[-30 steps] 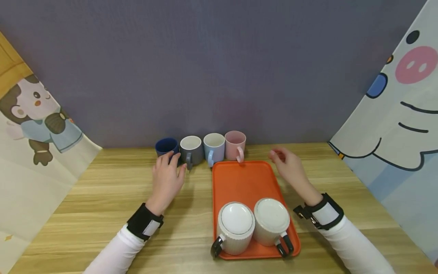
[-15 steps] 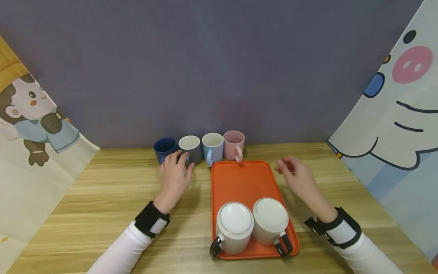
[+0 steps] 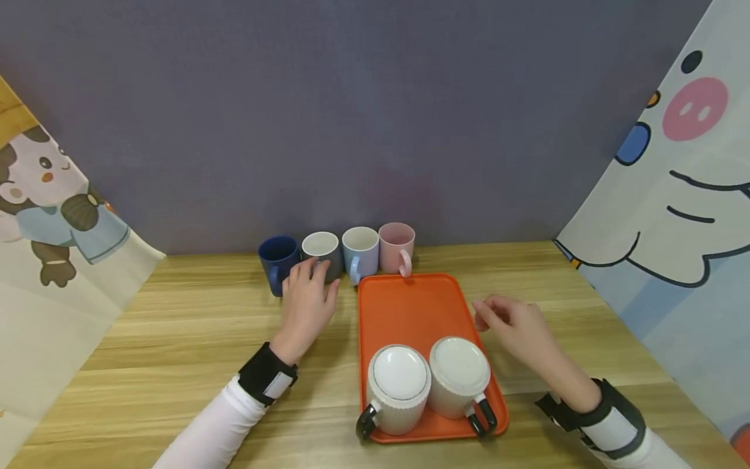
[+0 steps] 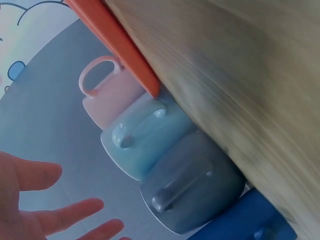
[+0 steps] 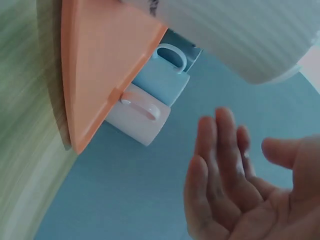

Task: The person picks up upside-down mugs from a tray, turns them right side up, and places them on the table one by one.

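Note:
Four mugs are not counted singly here: a row runs along the back, with a navy mug [image 3: 278,259] at its left, then a grey mug [image 3: 329,256], a light blue mug [image 3: 364,253] and a pink mug [image 3: 396,247]. My left hand [image 3: 306,306] hovers in front of the grey mug [image 4: 192,185], fingers spread and holding nothing; in the left wrist view a gap separates them. My right hand [image 3: 518,329] hangs beside the tray's right edge with loosely bent fingers. In the right wrist view its palm [image 5: 255,215] holds nothing.
An orange tray [image 3: 404,306] lies on the wooden table [image 3: 193,339], close to the pink and light blue mugs. Two upside-down ribbed white mugs with black handles, a left one [image 3: 400,391] and a right one [image 3: 459,378], stand on its near end. A grey wall [image 3: 363,117] rises behind.
My left hand has moved right, from in front of the navy mug to the grey one. My right hand has drawn back toward me. The mugs and tray keep their places.

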The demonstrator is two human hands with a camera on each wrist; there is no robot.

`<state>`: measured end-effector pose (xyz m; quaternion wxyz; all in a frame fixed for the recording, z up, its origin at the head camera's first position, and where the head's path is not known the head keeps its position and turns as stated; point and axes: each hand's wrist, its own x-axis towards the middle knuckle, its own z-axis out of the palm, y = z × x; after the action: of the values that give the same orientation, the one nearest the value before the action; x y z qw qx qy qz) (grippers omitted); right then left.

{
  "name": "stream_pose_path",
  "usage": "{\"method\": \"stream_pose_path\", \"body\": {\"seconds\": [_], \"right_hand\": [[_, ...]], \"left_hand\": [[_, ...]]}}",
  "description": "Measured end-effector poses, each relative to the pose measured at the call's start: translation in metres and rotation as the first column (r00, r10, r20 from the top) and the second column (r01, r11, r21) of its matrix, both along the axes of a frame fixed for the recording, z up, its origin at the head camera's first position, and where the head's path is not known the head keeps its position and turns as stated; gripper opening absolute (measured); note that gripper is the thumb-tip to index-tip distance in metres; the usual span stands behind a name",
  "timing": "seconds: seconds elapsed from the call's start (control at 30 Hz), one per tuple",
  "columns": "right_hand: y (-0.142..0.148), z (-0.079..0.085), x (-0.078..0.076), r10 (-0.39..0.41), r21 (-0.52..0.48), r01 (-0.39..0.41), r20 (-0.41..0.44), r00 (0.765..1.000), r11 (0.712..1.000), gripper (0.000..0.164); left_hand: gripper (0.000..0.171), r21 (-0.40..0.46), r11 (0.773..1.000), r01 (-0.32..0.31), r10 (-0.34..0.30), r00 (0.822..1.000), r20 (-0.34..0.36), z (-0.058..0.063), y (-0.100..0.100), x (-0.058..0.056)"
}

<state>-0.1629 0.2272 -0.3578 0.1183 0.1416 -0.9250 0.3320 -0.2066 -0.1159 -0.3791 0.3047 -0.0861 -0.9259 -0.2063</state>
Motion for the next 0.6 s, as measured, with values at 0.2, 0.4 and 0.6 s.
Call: {"method": "stream_pose_path", "body": {"seconds": [0.2, 0.4, 0.6], "right_hand": [[0.004, 0.002, 0.014, 0.047, 0.05, -0.053, 0.117, 0.992, 0.997, 0.032], [0.008, 0.01, 0.026, 0.11, 0.107, -0.138, 0.235, 0.966, 0.985, 0.033], [0.016, 0.019, 0.039, 0.206, 0.212, -0.283, 0.324, 0.923, 0.935, 0.034]], "left_hand": [[0.036, -0.006, 1.0, 0.005, -0.005, 1.0, -0.006, -0.001, 0.006, -0.002], [0.035, -0.017, 1.0, 0.005, -0.005, 0.999, -0.035, -0.002, 0.011, -0.002], [0.035, -0.017, 1.0, 0.018, -0.019, 0.999, -0.036, -0.004, 0.016, -0.003]]}}
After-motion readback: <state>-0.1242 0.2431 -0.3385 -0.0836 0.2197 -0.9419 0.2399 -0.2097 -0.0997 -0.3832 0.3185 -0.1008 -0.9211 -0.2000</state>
